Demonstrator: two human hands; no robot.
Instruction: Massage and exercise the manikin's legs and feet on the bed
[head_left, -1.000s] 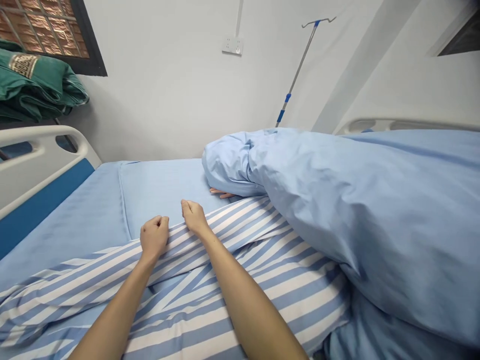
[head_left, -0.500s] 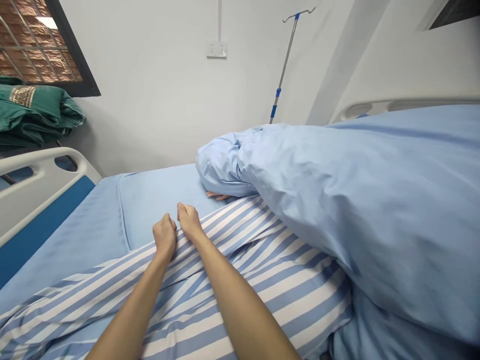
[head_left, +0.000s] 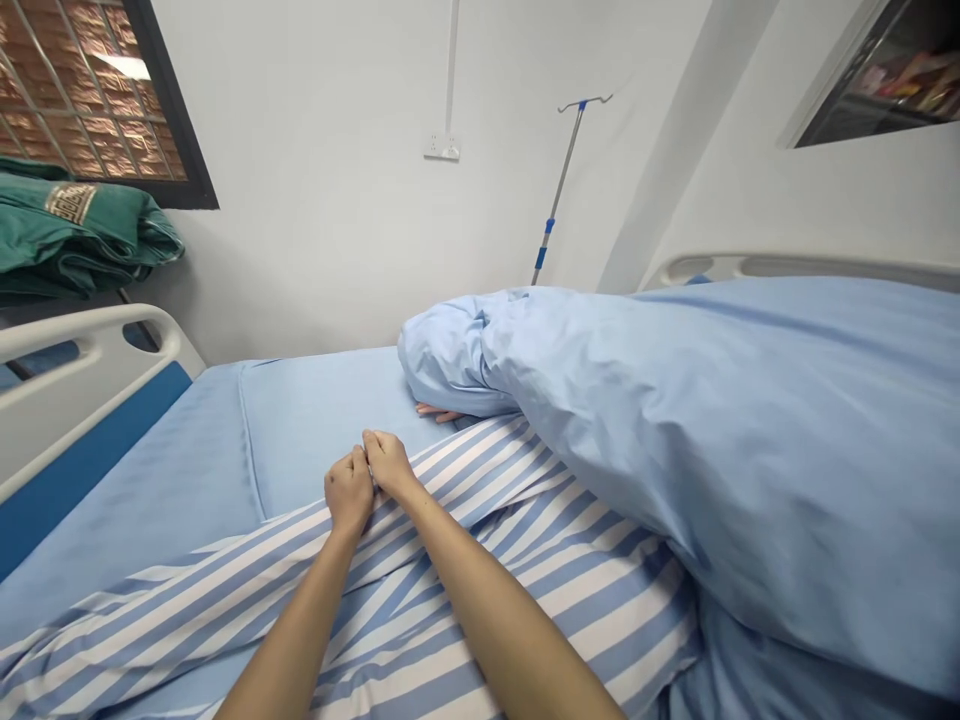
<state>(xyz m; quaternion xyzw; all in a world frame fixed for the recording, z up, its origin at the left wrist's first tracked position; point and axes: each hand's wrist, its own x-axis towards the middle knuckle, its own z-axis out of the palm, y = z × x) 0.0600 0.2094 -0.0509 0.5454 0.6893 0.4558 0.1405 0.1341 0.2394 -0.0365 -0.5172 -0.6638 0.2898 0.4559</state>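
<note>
A blue-and-white striped cloth lies across the bed under both my forearms. My left hand and my right hand are closed side by side on its far edge, knuckles touching. A bulky light blue duvet is heaped to the right, over the striped cloth. Fingertips of another person's hand stick out from under the duvet's near-left end, just beyond my right hand.
The light blue bed sheet stretches toward the wall. A white and blue bed end board stands at the left, a white rail at the right. Folded green cloth is at upper left. An IV pole leans by the wall.
My left hand has slid right along the striped cloth's edge until it meets my right hand. The view has tilted slightly.
</note>
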